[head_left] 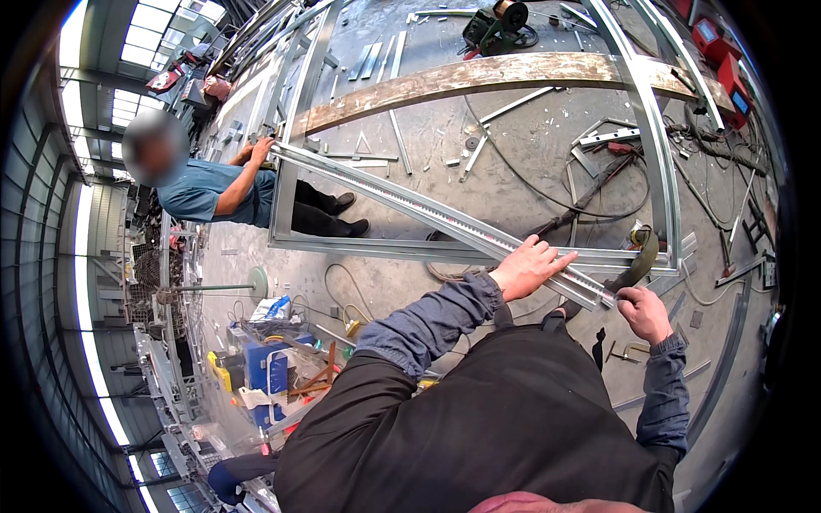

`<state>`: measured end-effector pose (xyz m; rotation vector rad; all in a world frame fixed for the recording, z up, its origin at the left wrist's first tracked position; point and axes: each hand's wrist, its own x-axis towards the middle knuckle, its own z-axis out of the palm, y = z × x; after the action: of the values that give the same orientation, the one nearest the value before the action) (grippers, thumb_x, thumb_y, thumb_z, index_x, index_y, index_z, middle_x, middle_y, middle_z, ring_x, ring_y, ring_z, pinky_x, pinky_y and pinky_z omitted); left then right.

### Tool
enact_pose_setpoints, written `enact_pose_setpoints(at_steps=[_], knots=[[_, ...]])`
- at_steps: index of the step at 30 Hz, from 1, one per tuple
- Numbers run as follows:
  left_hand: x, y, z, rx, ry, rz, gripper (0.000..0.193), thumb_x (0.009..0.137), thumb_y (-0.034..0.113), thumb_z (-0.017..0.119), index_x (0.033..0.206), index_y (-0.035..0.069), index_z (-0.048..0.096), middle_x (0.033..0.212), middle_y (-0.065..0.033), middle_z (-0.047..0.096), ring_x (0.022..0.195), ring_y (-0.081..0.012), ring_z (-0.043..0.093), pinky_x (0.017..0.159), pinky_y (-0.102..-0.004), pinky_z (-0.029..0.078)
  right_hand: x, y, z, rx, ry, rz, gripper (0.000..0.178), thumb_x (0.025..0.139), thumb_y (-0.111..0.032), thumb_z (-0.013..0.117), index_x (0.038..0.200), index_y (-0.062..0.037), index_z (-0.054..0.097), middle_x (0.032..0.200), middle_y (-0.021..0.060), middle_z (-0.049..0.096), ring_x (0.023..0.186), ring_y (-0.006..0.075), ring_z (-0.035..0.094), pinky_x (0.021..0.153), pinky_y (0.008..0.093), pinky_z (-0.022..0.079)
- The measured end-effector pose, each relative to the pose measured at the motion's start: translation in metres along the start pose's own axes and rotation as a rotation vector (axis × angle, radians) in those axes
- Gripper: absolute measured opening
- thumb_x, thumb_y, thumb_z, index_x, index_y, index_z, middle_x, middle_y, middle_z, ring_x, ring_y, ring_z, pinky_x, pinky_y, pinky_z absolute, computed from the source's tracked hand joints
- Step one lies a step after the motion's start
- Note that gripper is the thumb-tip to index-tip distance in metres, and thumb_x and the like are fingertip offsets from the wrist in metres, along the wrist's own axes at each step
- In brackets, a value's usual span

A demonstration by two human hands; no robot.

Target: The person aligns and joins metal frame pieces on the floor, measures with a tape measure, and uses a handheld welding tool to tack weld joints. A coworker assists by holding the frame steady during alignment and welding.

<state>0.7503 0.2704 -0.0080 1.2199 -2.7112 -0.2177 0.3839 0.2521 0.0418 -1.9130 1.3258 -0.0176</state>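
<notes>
A long silvery metal bar [402,198] slants across a rectangular metal frame [479,252], with a tape measure's graduated blade [470,224] stretched along it. Across the bar near its close end lies my left hand [532,268], fingers over the far edge, gripping it. Just past that end, my right hand [645,315] is closed on the tape measure; whether it pinches the blade or a case is hidden. At the bar's far left end, a co-worker's hands [259,150] touch it by the frame's corner.
A worn wooden plank [479,75] spans the frame. Cables [590,201] and metal offcuts [475,158] litter the concrete floor. Lower left are a blue box [265,363] and tools. Red machines [731,81] stand at upper right. The co-worker [231,192] stands beside the frame's left end.
</notes>
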Motion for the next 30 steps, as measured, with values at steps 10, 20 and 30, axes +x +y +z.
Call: enact_pose_setpoints(at_steps=[10,20,30], knots=[[0.002,0.002,-0.004,0.001,0.012,-0.007,0.069,0.099,0.008,0.065,0.167,0.009,0.054,0.106,-0.0062,0.065,0.105,-0.0247,0.064,0.105,-0.0419,0.047,-0.003,-0.004,0.001,0.030,0.012,0.003,0.033,0.098,-0.028,0.066,0.119,-0.0085,0.082,0.106,0.0188,0.076,0.106,0.0402,0.073,0.092,0.0490,0.059],[-0.001,0.004,0.000,-0.005,0.032,0.011,0.072,0.097,0.006,0.066,0.167,0.007,0.052,0.106,-0.0065,0.064,0.105,-0.0259,0.064,0.103,-0.0419,0.047,-0.003,0.001,0.005,0.022,0.036,-0.014,0.032,0.097,-0.028,0.066,0.116,-0.0089,0.083,0.106,0.0191,0.076,0.103,0.0410,0.073,0.091,0.0493,0.059],[0.003,0.006,-0.008,0.008,-0.018,-0.001,0.072,0.096,0.005,0.065,0.166,0.007,0.053,0.107,-0.0065,0.065,0.107,-0.0256,0.064,0.103,-0.0417,0.048,-0.010,0.010,0.007,0.013,0.021,0.025,0.033,0.097,-0.029,0.065,0.117,-0.0093,0.083,0.102,0.0185,0.076,0.105,0.0401,0.072,0.092,0.0499,0.058]])
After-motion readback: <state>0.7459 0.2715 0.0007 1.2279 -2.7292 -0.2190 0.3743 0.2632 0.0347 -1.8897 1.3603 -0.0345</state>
